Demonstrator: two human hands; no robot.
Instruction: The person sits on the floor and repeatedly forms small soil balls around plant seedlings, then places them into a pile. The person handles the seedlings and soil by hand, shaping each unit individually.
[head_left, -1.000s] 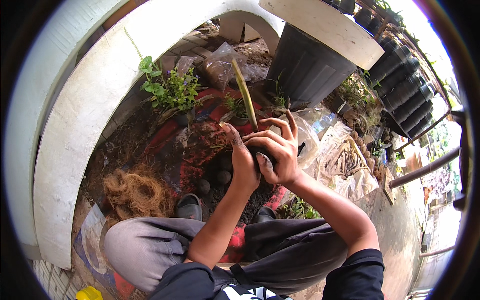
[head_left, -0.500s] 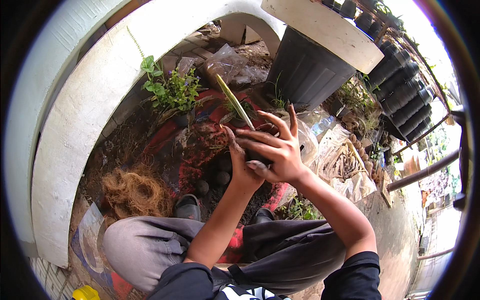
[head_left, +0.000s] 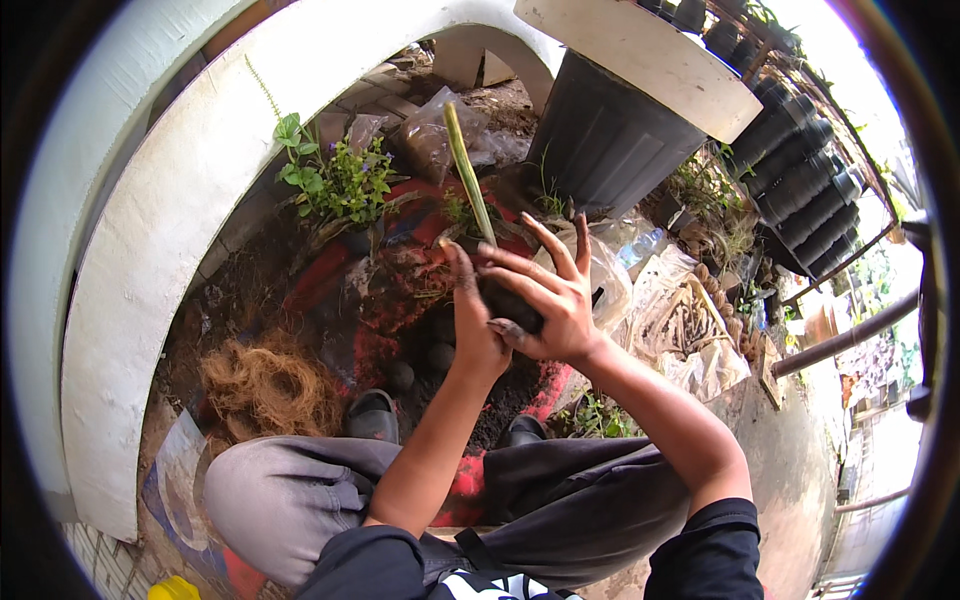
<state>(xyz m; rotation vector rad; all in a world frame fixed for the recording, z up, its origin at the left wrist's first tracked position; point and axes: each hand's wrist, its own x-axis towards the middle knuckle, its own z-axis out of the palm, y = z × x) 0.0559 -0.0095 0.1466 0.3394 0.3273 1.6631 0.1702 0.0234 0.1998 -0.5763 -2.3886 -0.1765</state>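
Between my two soil-stained hands sits a dark soil ball (head_left: 513, 303), mostly covered by the fingers. A long, narrow green leaf with yellowish edges (head_left: 466, 172) rises from it, leaning slightly to the left. My left hand (head_left: 477, 318) cups the ball from the left, thumb pointing up. Across its right side and top lies my right hand (head_left: 562, 305), some fingers pressed on it and others lifted and spread. Below them, dark loose soil (head_left: 497, 408) covers part of a red ground sheet (head_left: 553, 388). Two round dark balls (head_left: 400, 376) lie left of my left wrist.
Tangled brown fibre (head_left: 268, 390) lies at left, near my knee. A purple-flowered plant (head_left: 350, 185) grows beyond it. A large black pot (head_left: 610, 135) stands at the far right, with a clear bottle (head_left: 640, 248) and crumpled plastic (head_left: 690, 330) nearer. A curved white wall (head_left: 130, 260) bounds the left.
Both hands have shifted slightly left with the soil ball. The leaf has turned and now stands more upright, showing a narrower side.
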